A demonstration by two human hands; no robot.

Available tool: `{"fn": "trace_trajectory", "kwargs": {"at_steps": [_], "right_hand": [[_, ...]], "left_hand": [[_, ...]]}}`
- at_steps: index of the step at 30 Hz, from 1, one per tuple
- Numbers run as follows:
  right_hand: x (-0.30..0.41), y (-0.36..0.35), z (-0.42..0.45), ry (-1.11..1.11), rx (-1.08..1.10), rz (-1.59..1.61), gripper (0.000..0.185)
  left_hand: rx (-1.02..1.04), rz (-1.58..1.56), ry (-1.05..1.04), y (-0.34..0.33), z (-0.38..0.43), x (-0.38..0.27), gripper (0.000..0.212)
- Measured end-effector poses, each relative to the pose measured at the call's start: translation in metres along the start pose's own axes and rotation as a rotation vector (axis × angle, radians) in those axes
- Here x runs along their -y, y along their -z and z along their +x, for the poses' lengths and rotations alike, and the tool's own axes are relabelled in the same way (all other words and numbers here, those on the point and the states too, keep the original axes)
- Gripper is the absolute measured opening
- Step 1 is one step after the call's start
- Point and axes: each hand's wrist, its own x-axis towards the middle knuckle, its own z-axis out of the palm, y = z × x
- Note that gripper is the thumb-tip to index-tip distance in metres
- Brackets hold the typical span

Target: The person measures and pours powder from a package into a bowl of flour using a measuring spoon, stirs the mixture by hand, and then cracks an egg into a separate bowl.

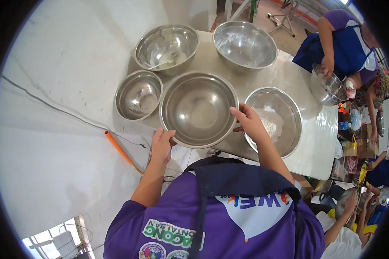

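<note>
Between my two hands is a wide stainless steel mixing bowl with only a shine on its bare inside. My left hand grips its rim at the near left, thumb on top. On the right side, my right hand holds the same rim with the thumb over the edge. Close by my right forearm stands a steel bowl with white flour in it. A smaller steel bowl sits left of the held one. Behind it, another steel bowl contains a pale wet mixture and a utensil.
At the back right is a flour-dusted steel bowl. The table has a glossy covering. A person in a blue apron handles a steel bowl at its right end. A pale wall with an orange tube is left.
</note>
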Motion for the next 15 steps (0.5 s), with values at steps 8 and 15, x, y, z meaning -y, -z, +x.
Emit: {"fn": "trace_trajectory", "kwargs": {"at_steps": [8,15], "right_hand": [[0.003,0.01,0.011,0.02,-0.028,0.11,0.023],[-0.003,0.017,0.012,0.101,-0.084,-0.054,0.025]], "left_hand": [[-0.035,0.787,-0.561,0.019,0.007,-0.026,0.022],[-0.353,1.619,-0.931,0.072,0.054,-0.031,0.015]]}}
